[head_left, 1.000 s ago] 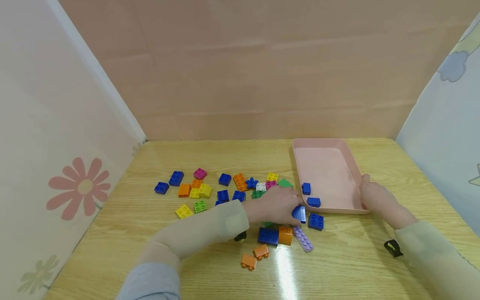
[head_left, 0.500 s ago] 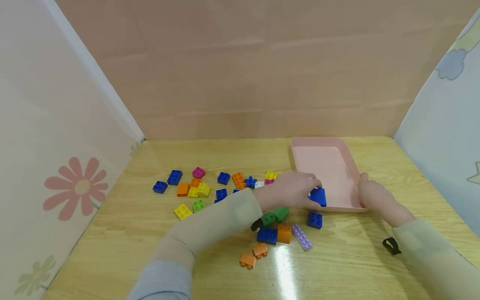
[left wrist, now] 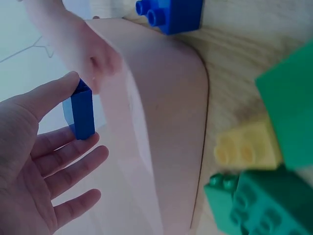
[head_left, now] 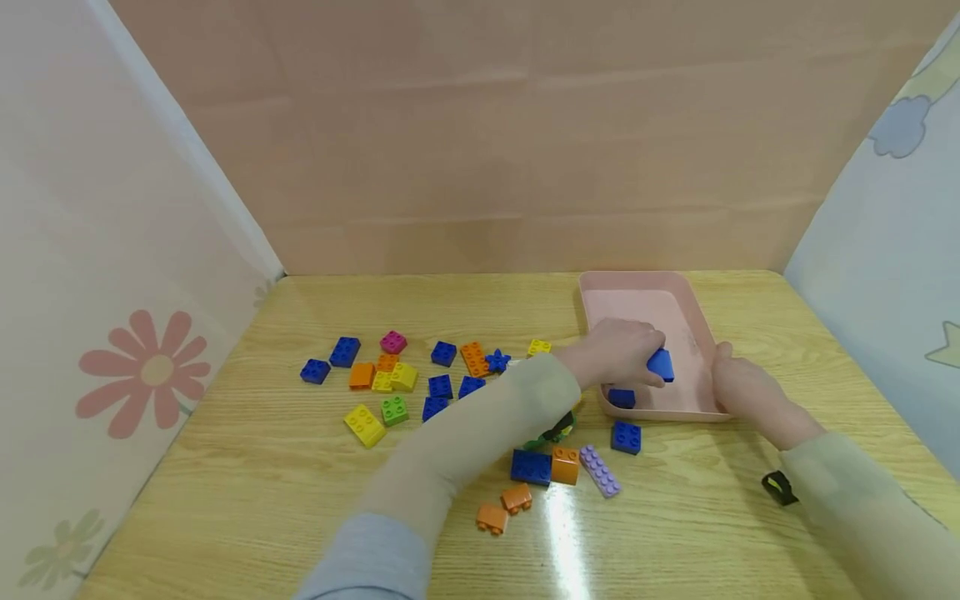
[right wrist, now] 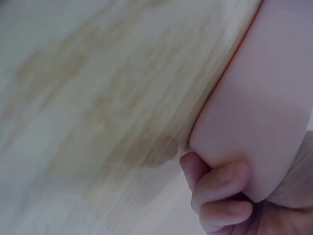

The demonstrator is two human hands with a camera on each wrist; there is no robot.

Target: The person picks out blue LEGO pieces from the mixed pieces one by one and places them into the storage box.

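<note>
My left hand (head_left: pixel 618 350) reaches over the near part of the pink tray (head_left: pixel 637 282), pinching a blue brick (head_left: pixel 662 364) between thumb and fingers. In the left wrist view that blue brick (left wrist: pixel 80 110) sits between the thumb tip and index finger, the other fingers spread. Inside the tray's near left corner lies another blue brick (head_left: pixel 621 398). At the tray's right wall, close to the near corner, my right hand (head_left: pixel 753 392) grips the tray. Its curled fingers (right wrist: pixel 222 178) press against the tray's outer wall in the right wrist view.
A studded blue brick (head_left: pixel 626 437) lies just in front of the tray, beside a lilac plate brick (head_left: pixel 600 472). Two orange bricks (head_left: pixel 492 518) are nearer the front. More bricks in several colours, including a yellow brick (head_left: pixel 364 426), spread leftward; the left forearm hides some.
My left hand has carried the blue brick from the table beside the tray, over its wall and further right above the tray floor. The right hand stays at the tray's side.
</note>
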